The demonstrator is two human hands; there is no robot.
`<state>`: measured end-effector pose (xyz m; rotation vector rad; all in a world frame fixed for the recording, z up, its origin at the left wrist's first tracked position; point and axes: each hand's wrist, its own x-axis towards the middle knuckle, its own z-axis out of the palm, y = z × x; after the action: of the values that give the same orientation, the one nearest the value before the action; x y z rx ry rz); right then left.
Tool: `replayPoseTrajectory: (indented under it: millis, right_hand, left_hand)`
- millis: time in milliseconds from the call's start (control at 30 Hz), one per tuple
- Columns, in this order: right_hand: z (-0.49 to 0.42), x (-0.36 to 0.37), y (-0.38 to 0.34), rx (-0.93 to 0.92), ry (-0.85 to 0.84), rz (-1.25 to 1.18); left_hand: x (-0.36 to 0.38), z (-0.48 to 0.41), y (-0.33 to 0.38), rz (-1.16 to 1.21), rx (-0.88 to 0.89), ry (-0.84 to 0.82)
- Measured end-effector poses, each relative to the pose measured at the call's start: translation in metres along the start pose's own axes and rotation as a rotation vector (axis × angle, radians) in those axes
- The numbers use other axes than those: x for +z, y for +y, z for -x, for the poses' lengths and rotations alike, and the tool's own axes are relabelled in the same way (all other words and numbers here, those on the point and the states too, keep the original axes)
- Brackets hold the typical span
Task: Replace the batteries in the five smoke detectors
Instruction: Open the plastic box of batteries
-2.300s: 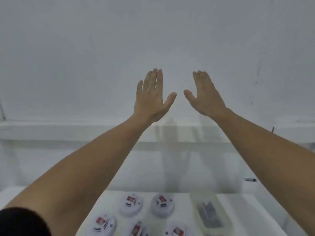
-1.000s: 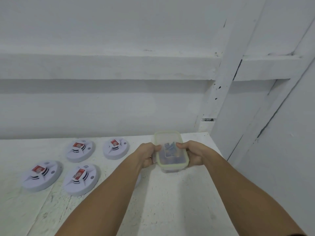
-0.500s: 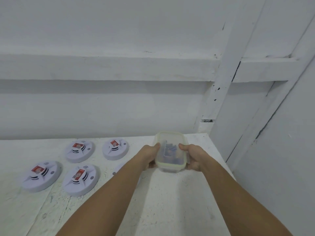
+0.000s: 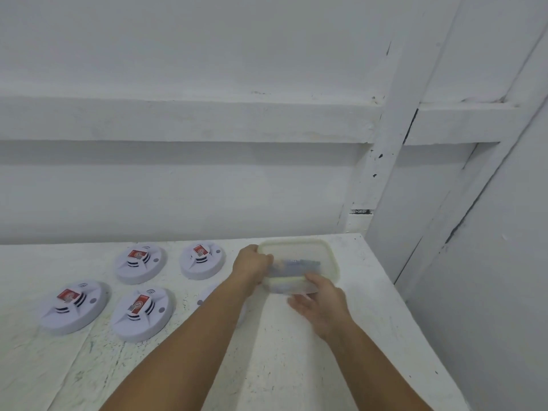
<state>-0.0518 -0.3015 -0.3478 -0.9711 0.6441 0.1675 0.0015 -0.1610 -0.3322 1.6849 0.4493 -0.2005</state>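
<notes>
battery container (image 4: 299, 252) gripped by curled left hand (image 4: 252, 266) and right hand (image 4: 321, 304).

— Any legible wording?
— None. Each smoke detector (image 4: 141, 314) in plain view carries a red label (image 4: 138, 304) on its centre, but the print is too blurred to read.
— Signs?
— A small arc-shaped wave mark (image 4: 150, 291) sits on that housing just behind the label, and the unit to its left has a similar one. Nothing can be read on the lidded plastic box (image 4: 329, 256).
</notes>
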Motion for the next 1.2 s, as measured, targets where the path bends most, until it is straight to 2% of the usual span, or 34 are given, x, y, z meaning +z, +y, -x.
replayPoseTrajectory:
  millis: [100, 200, 267, 400, 633, 800, 900, 1033, 1200]
  right_hand:
    - [-0.024, -0.013, -0.029, -0.167, 0.232, 0.255]
    - [-0.038, -0.014, -0.057, -0.141, 0.125, 0.552]
    - [-0.042, -0.014, -0.069, -0.1, 0.04, 0.626]
    - [-0.051, -0.02, -0.086, 0.028, -0.082, 0.619]
    - [-0.058, -0.022, -0.09, 0.216, -0.137, 0.456]
    - [-0.052, -0.017, -0.101, 0.148, -0.129, 0.657]
    - [-0.05, -0.017, -0.104, 0.067, -0.043, 0.838]
    - [-0.046, -0.007, -0.105, -0.109, 0.04, 1.009]
    - [-0.043, -0.009, -0.099, -0.31, 0.036, 1.042]
  left_hand:
    - [-0.007, -0.005, 0.006, 0.007, -0.086, -0.075]
    - [-0.012, -0.014, 0.005, -0.035, -0.157, -0.077]
    - [-0.013, -0.017, 0.006, -0.015, -0.208, -0.104]
    - [-0.012, -0.021, 0.006, 0.059, -0.315, -0.142]
    - [-0.012, -0.018, 0.008, 0.061, -0.277, -0.103]
    - [-0.012, -0.018, 0.012, 0.02, -0.243, -0.096]
    - [-0.015, -0.01, 0.016, -0.07, -0.196, -0.072]
    - [-0.017, -0.005, 0.022, -0.289, -0.037, 0.021]
    - [-0.018, 0.006, 0.02, -0.473, 0.148, 0.106]
